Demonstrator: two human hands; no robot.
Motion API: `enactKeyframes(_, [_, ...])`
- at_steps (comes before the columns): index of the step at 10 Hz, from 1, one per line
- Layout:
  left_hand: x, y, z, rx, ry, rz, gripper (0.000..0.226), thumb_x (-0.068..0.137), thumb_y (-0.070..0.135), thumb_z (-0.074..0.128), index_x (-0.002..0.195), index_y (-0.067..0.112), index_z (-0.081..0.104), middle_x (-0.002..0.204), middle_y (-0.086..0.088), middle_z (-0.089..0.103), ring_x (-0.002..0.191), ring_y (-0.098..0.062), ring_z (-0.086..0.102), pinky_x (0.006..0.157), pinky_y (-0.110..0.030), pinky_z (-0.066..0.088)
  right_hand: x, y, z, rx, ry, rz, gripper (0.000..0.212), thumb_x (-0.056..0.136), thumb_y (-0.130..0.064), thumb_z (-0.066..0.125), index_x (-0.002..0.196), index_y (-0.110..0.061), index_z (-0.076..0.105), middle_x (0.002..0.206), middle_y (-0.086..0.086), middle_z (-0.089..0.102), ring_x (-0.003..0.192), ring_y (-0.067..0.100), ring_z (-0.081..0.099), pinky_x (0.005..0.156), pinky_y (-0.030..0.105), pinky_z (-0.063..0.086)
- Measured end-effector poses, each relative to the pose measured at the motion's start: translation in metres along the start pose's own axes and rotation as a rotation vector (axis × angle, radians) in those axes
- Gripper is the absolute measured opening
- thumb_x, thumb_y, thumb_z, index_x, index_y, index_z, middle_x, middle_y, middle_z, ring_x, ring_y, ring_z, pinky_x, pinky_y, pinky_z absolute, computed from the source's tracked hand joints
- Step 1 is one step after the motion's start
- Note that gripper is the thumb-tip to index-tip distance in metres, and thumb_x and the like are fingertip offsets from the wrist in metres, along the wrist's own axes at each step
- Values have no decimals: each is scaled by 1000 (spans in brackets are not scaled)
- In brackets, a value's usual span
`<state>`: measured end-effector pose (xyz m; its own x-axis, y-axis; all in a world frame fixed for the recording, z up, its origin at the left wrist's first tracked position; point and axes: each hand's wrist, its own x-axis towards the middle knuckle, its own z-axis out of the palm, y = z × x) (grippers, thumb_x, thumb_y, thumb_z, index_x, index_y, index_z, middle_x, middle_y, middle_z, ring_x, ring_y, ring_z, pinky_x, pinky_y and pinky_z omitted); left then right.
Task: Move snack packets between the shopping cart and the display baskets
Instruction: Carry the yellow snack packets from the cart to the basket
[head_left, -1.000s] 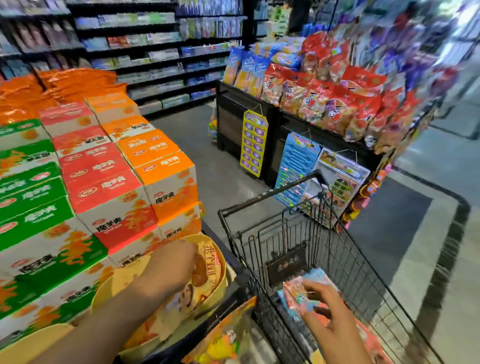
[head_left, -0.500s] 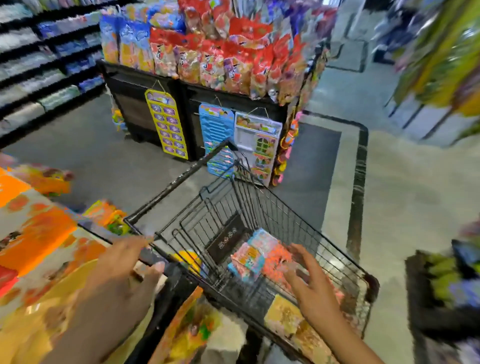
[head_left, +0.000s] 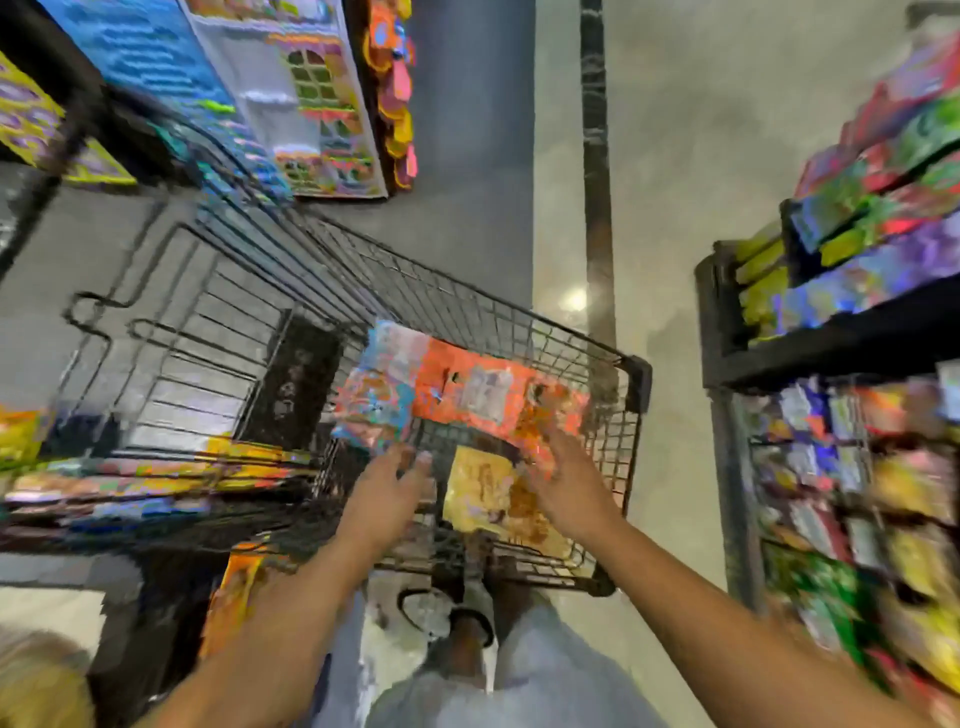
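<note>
A black wire shopping cart (head_left: 519, 322) stands right in front of me. Inside it an orange snack packet (head_left: 483, 395) lies beside a blue and pink packet (head_left: 376, 400), and a yellow packet (head_left: 488, 499) rests on the cart floor below them. Reaching in from the near side, my right hand (head_left: 569, 486) has its fingers closed over the orange packet's right end. My left hand (head_left: 387, 491) is stretched out with its fingertips at the blue and pink packet's lower edge. The picture is blurred.
Wire display baskets (head_left: 831, 467) full of mixed packets stand to the right, with a black shelf (head_left: 831, 343) of packets above them. Hanging toy cards (head_left: 311, 104) are beyond the cart. Yellow packets (head_left: 234, 597) sit at my lower left. Grey floor lies between.
The view has swung down and right onto the cart. My left hand left the basket on the left and came into the cart. My right hand closed on the orange packet.
</note>
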<state>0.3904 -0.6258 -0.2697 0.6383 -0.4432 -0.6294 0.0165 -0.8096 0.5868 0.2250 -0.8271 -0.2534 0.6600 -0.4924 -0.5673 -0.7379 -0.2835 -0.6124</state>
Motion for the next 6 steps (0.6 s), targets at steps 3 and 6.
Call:
enactKeyframes(3, [122,-72,115,-20,-156,-404,25,101,13,56,82,28,51,96,-8,63,97,-31,63,70,-24,57,109,105,63,-424,-335,164,49,90,-25,72,133,-7,57,123,18,65,111,39,65,87,42,58])
enactKeyframes(6, [179,-99,169,141,-238,-494,15,94,3,51,96,1,66,94,-19,64,84,-31,62,72,-39,50,165,132,109,-680,-487,68,64,81,-29,75,139,-13,52,137,16,56,129,42,52,103,51,51])
